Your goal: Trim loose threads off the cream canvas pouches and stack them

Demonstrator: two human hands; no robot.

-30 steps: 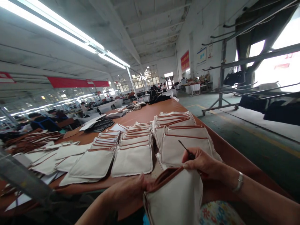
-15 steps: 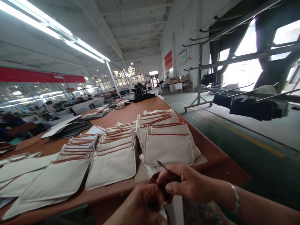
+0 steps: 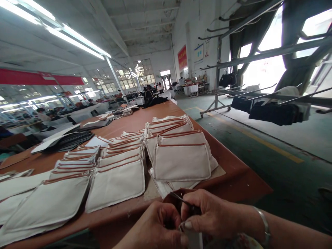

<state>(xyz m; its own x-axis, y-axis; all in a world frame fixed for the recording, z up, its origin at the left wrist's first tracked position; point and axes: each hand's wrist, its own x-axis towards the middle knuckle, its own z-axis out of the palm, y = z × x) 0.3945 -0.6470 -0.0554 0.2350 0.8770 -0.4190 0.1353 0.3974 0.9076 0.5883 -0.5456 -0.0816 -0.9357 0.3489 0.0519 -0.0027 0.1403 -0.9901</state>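
Observation:
My left hand (image 3: 158, 228) is closed on the brown-trimmed top edge of a cream fabric pouch (image 3: 193, 238), most of which lies below the frame. My right hand (image 3: 207, 214) pinches a small dark pointed tool (image 3: 181, 200) against that same edge, right beside the left hand's fingers. A silver bracelet (image 3: 263, 221) circles my right wrist. Both hands sit at the near edge of the long brown table (image 3: 233, 173).
Overlapping rows of cream pouches with brown trim (image 3: 178, 159) cover the table in front of me. Dark flat pieces (image 3: 70, 138) lie further back on the left. A wheeled metal rack with dark bags (image 3: 272, 110) stands on the green floor to the right. People work in the distance.
The pouch has dropped mostly out of view and both hands have drawn together at its trimmed edge. The view has swung to the right, and the stacks now lie more to the left.

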